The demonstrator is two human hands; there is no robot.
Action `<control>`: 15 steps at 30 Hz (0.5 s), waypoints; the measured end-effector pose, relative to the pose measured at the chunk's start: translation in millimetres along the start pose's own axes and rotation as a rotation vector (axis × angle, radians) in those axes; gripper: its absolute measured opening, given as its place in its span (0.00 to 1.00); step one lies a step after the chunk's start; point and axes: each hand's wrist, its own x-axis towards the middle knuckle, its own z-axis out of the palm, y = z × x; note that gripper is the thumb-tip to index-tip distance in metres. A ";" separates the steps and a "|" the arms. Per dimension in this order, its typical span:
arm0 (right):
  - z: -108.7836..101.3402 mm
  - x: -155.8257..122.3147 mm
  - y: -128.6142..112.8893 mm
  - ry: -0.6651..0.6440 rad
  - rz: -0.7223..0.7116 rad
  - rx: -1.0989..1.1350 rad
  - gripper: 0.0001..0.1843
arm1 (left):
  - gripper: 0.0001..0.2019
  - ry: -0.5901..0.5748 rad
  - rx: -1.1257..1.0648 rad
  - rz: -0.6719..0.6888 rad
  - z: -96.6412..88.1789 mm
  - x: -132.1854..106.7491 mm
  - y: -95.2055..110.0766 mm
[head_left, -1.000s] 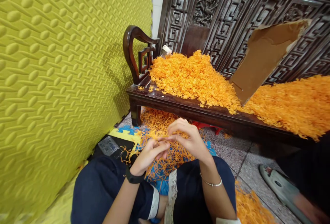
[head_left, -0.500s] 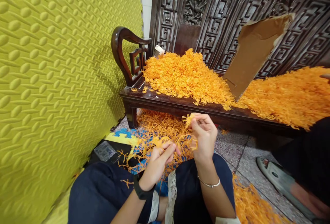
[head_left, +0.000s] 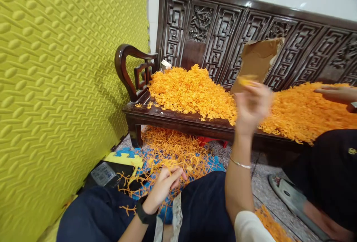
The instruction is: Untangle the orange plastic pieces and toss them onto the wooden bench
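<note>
My left hand (head_left: 165, 185) rests low over my lap, its fingers pinched on an orange plastic sprue (head_left: 156, 169) that branches out to the left. My right hand (head_left: 252, 108) is raised toward the bench and smeared by motion; a small orange piece (head_left: 246, 80) shows at its fingertips. A heap of orange plastic pieces (head_left: 192, 91) covers the dark carved wooden bench (head_left: 178, 119). More orange sprues (head_left: 170, 147) lie tangled on the floor under the bench's front edge.
A torn cardboard sheet (head_left: 258, 60) stands in the heap against the bench back. Another person sits at the right, with a hand (head_left: 334, 94) on the pile and a foot in a sandal (head_left: 292, 197). A yellow-green embossed wall (head_left: 55, 86) stands at the left. Blue and yellow foam mats (head_left: 126, 154) cover the floor.
My right hand has pulled away from the left and risen up and to the right toward the bench, carrying a small orange piece. The left hand stays low with the sprue.
</note>
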 end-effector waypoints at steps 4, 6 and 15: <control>58.1 -12.3 35.0 -0.255 0.012 -0.052 0.17 | 0.20 0.056 0.027 0.025 -10.5 -0.6 1.0; 71.2 -39.6 47.6 -0.305 0.104 0.059 0.14 | 0.20 0.096 0.032 0.042 -17.3 0.7 1.3; 74.1 -75.5 -18.1 -0.631 0.236 0.443 0.13 | 0.18 0.110 0.333 0.067 -41.9 1.0 5.8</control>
